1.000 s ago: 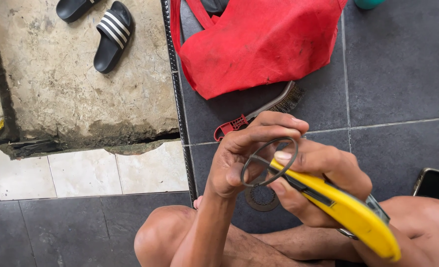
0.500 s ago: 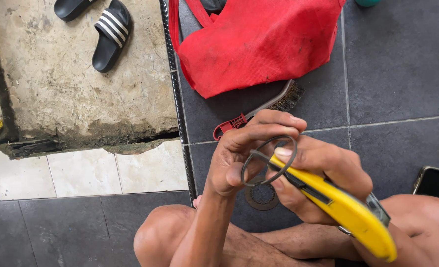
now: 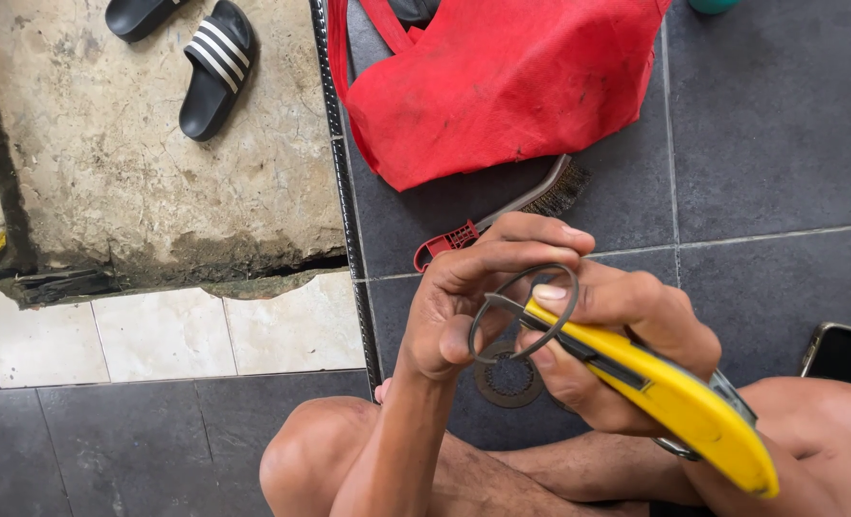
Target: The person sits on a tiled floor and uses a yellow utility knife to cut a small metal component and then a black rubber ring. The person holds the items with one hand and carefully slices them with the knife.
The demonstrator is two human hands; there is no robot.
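Ring (image 3: 524,312) | pinched, left hand (image 3: 454,311) | dark floor tiles (image 3: 780,124), concrete step (image 3: 109,182)

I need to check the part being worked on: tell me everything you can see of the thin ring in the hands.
The thin ring is a dark grey, metal-looking circle of slim flat section, open in the middle. It is held up edge-tilted above the floor. The left hand pinches its left side with thumb and fingers; the blade tip of the yellow utility knife, held in the right hand, crosses its opening. A toothed disc lies on the tile below.
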